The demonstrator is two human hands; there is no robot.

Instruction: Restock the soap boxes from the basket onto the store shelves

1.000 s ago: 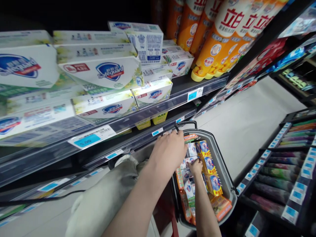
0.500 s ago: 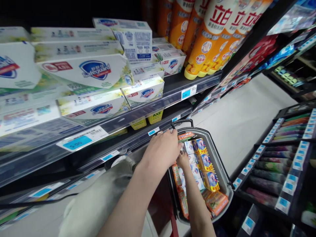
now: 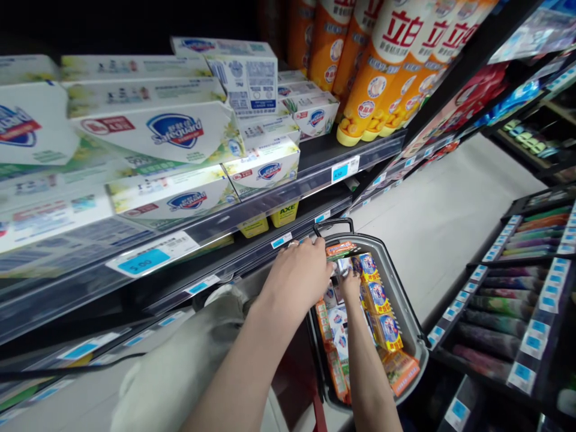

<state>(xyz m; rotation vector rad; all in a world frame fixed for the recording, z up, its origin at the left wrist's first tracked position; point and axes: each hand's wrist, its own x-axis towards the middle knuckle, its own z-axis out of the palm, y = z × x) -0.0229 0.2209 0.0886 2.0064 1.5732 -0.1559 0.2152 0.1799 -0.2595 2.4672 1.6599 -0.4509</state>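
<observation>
A grey shopping basket [image 3: 407, 282] with a black handle holds packed soap boxes. My right hand [image 3: 350, 287] reaches into it, fingers closed on a small white soap box [image 3: 344, 266] near the far end. My left hand [image 3: 297, 273] is at the basket's left rim, its fingers curled with the thumb side toward the white box; what they grip is hidden. White Safeguard boxes [image 3: 337, 321] lie in the middle of the basket. Yellow-and-blue boxes [image 3: 377, 298] stand in a row along the right, and orange packs [image 3: 400, 372] lie at the near end and left side.
On the shelf at left are large Safeguard boxes [image 3: 175, 132] and orange bottles [image 3: 364, 102]. Price tags [image 3: 150, 258] line the shelf edge. Yellow AXE packs [image 3: 284, 214] sit one level below. A pale bag [image 3: 180, 360] hangs at lower left. More shelving [image 3: 508, 300] stands right.
My right hand has shifted slightly right with a white soap box, and a darker gap now shows among the white boxes. My left hand has barely moved.
</observation>
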